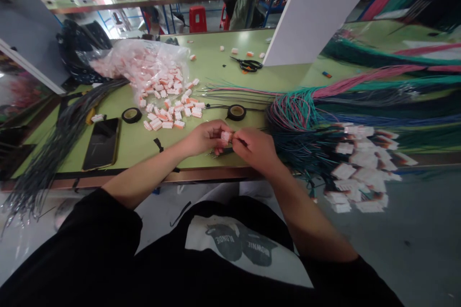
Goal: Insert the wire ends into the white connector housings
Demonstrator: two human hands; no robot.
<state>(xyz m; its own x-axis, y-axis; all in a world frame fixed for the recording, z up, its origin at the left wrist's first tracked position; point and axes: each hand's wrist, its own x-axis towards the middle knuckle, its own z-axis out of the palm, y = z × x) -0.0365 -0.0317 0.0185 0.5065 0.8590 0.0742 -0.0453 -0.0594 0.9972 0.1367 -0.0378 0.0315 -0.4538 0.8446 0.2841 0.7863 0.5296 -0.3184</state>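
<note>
Blocky plastic connector (226,136) in left hand (202,139) — right hand (256,147) narrow beside it, hold unclear

**Orange, teal and pink against a green tabletop (201,68)**

White mixes with orange across the loose connectors (167,116), while the held connector (225,136) shows a pinkish white. Teal and pink wires (300,108) tangle above dark blue-green wires (293,146), beside a white-and-orange connector cluster (362,159). Grey wires (63,136) run at left, near a black phone (102,143) edged in dull yellow. Black tape (230,116) circles a yellowish core; the scissors (252,64) have black handles. A black T-shirt (162,268) bears a white panel with grey shapes, lettered "BLONDIE" and "BROWNIE." Behind, a stool (198,19) is bright red.
</note>
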